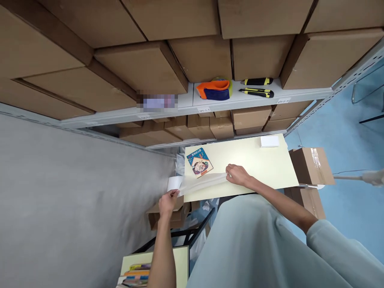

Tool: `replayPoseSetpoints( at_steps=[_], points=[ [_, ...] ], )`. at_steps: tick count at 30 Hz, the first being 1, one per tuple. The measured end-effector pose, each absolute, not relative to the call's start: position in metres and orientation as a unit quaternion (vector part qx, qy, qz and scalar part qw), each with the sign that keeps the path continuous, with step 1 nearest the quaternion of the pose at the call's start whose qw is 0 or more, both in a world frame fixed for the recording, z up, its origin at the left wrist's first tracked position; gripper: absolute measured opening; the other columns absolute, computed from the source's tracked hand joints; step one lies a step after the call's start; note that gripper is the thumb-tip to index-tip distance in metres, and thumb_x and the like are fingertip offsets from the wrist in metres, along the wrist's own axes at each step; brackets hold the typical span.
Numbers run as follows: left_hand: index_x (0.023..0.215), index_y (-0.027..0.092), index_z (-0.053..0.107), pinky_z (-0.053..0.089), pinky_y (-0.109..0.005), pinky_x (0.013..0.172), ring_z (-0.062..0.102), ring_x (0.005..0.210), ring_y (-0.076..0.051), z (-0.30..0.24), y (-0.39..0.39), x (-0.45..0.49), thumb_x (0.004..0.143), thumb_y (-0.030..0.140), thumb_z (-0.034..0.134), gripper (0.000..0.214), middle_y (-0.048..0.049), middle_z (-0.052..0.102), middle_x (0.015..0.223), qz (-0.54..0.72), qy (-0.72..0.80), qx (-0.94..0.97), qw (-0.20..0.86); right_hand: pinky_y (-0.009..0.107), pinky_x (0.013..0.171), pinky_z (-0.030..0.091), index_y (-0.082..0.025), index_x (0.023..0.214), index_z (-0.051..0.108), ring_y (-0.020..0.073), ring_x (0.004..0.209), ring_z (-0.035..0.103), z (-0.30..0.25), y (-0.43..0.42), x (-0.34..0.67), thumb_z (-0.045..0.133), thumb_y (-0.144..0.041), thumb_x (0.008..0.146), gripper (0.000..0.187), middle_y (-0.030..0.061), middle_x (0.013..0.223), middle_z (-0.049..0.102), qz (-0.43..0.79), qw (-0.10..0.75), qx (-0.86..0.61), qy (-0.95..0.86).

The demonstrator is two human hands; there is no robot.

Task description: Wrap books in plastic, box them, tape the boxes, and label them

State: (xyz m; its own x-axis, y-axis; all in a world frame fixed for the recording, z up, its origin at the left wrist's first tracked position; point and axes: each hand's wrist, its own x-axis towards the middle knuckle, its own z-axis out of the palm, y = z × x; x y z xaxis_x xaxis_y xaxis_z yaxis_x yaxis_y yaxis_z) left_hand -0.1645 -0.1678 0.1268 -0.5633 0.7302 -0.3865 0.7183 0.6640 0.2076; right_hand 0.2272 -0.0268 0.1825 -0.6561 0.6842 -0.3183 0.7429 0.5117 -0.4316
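L hand [168, 201]: fingers closed, pinching one end of clear plastic bag [201, 182] just off table's left edge. R hand [237, 175] pinches other end, bag stretched btwn them over pale yellow table [264, 164]. Just beyond bag, children's book [199, 162] lies flat. Far edge: white pad [269, 141]. Shelf [240, 103] beyond w/ orange tape dispenser [216, 89] & two utility knives [257, 81].

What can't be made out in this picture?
All in the head view:
1. Pixelated patch on the grey metal shelf: blurred out, unreadable.
2. Small white shelf label: print too small.
3. Stack of colourful books: cut off by the bottom edge.
4. Thin translucent plastic sheet pinched by left hand and right hand: bag or flat film, unclear.
5. Small colourful picture book: title too small.
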Motion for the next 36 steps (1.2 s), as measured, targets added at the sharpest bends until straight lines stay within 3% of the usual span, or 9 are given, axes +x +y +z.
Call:
replayPoseSetpoints(
  at_steps=[3,9,13,21,27,32,36],
  points=[
    [0.097,0.022,0.082,0.054,-0.035,0.074,0.077,0.086,-0.031,0.144,-0.175,-0.154,0.090,0.044,0.061,0.032,-0.0109,0.084,0.090,0.034,0.878,0.419,0.229,0.030,0.078,0.048,-0.017,0.108,0.070,0.0237,0.101,0.069,0.210,-0.022,0.243,0.056,-0.019,0.099,0.017,0.0101,0.111,0.074,-0.282,0.019,0.411,0.866],
    [0.099,0.023,0.080,0.058,-0.034,0.082,0.078,0.091,-0.028,0.160,-0.183,-0.103,0.089,0.057,0.061,0.040,-0.0084,0.085,0.097,0.140,0.848,0.436,0.267,0.031,0.086,0.049,-0.018,0.103,0.068,0.0250,0.103,0.067,0.242,-0.022,0.317,0.057,-0.014,0.095,0.015,0.0097,0.106,0.073,-0.240,-0.045,0.465,0.851],
    [0.095,0.024,0.078,0.061,-0.037,0.089,0.077,0.093,-0.027,0.168,-0.166,-0.042,0.090,0.056,0.064,0.035,-0.0084,0.084,0.101,0.217,0.810,0.447,0.311,0.032,0.086,0.051,-0.021,0.099,0.067,0.0268,0.103,0.066,0.249,-0.024,0.381,0.056,-0.014,0.093,0.015,0.0099,0.102,0.072,-0.194,-0.078,0.532,0.820],
    [0.096,0.025,0.077,0.061,-0.036,0.094,0.075,0.096,-0.024,0.181,-0.128,0.041,0.097,0.053,0.062,0.031,-0.0084,0.079,0.103,0.230,0.741,0.518,0.360,0.038,0.093,0.055,-0.024,0.101,0.068,0.0290,0.115,0.067,0.251,-0.041,0.475,0.055,-0.021,0.097,0.014,0.0113,0.119,0.072,-0.110,-0.150,0.613,0.768],
    [0.102,0.024,0.078,0.059,-0.033,0.089,0.076,0.094,-0.022,0.131,-0.117,0.083,0.099,0.041,0.060,0.024,-0.0083,0.081,0.104,0.166,0.707,0.558,0.402,0.040,0.100,0.056,-0.020,0.103,0.072,0.0319,0.130,0.061,0.194,-0.045,0.502,0.057,-0.018,0.094,0.017,0.0149,0.139,0.066,-0.155,-0.053,0.681,0.714],
    [0.108,0.024,0.079,0.059,-0.030,0.082,0.078,0.085,-0.020,0.091,-0.117,0.087,0.093,0.035,0.068,0.021,-0.0051,0.083,0.099,0.124,0.697,0.562,0.428,0.037,0.104,0.055,-0.011,0.140,0.064,0.0309,0.134,0.060,0.147,-0.057,0.502,0.053,-0.012,0.097,0.044,0.0193,0.148,0.062,-0.205,0.058,0.751,0.625],
    [0.119,0.019,0.076,0.058,-0.032,0.095,0.076,0.106,-0.023,0.080,-0.111,0.048,0.099,0.032,0.058,0.030,-0.0117,0.080,0.122,0.117,0.750,0.542,0.361,0.035,0.109,0.051,-0.008,0.151,0.055,0.0305,0.141,0.058,0.120,-0.060,0.488,0.051,-0.019,0.104,0.048,0.0215,0.155,0.058,-0.233,0.099,0.763,0.595]
  ],
)
